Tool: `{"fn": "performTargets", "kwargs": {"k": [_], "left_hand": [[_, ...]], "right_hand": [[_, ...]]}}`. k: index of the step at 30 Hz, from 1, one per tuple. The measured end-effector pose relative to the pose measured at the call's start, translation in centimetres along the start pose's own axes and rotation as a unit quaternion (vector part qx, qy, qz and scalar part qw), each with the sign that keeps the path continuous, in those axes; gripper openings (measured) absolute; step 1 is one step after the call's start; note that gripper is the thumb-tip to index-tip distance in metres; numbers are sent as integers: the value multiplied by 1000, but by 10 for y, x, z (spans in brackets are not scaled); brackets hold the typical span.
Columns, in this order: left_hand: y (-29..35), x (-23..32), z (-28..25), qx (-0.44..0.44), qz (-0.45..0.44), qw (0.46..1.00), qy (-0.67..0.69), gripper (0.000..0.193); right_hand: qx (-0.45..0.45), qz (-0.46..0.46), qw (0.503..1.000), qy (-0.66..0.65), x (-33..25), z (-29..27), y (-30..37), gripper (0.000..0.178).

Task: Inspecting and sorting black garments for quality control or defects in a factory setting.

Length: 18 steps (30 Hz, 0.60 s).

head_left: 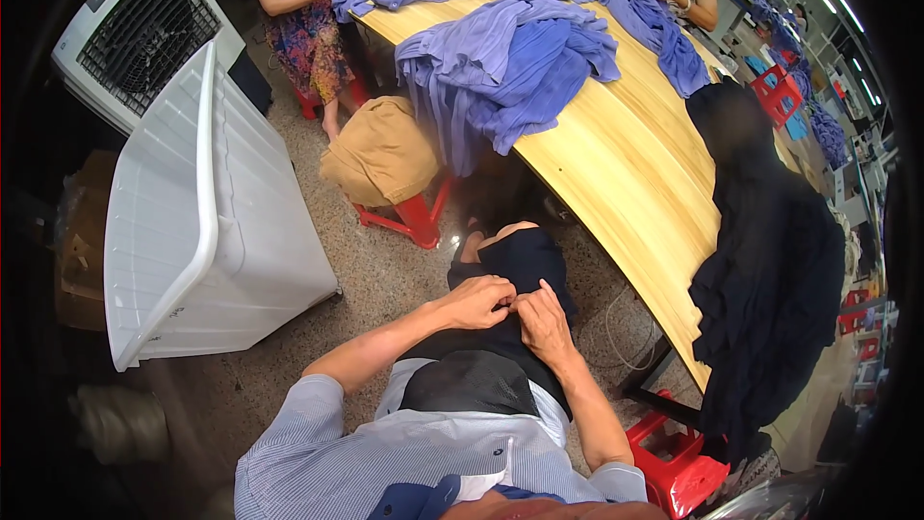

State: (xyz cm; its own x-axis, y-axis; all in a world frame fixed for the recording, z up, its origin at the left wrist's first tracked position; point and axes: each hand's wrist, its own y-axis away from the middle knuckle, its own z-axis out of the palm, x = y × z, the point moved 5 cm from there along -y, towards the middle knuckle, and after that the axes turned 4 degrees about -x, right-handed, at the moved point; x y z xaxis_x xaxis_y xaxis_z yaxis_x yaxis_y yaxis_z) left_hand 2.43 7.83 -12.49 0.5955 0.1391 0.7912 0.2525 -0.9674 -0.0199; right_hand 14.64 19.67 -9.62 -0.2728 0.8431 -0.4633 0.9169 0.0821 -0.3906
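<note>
Over my lap lies a dark navy cloth (527, 262), which hangs past my knees. Both hands meet just above it, fingertips almost touching. My left hand (478, 302) is closed in a pinch at the cloth, with its fingers curled. Beside it my right hand (545, 327) is also closed, thumb and fingers pinching at the same spot, one finger slightly raised. The small bit between the fingertips is too hidden to make out in detail. A black mesh piece (469, 383) rests against my waist below the hands.
To my right stands a wooden table (635, 193) with purple garments (520, 58) heaped on it and a black garment pile (765, 260) over its near end. A white bin (241, 231), an air cooler (144, 39) and a red stool with tan cloth (380, 154) are left. Two people sit beyond.
</note>
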Motion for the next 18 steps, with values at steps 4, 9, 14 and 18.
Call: {"fn": "performTargets", "kwargs": {"k": [4,9,14,18], "left_hand": [[1,1,-2,11,8,1000,9,17],[3,-7,1,5,-11,999,48,15],[2,-5,3,29,8,999,11,14],[5,-7,4,57,22,998,-18,12]], "right_hand": [[-19,1,999,-26,7,-5,-1,21],[-38,2,997,-60,8,-8,-6,22],[-43,-7,998,-40,8,-8,-13,24],[-43,-14,999,-14,4,-3,-13,26]]}}
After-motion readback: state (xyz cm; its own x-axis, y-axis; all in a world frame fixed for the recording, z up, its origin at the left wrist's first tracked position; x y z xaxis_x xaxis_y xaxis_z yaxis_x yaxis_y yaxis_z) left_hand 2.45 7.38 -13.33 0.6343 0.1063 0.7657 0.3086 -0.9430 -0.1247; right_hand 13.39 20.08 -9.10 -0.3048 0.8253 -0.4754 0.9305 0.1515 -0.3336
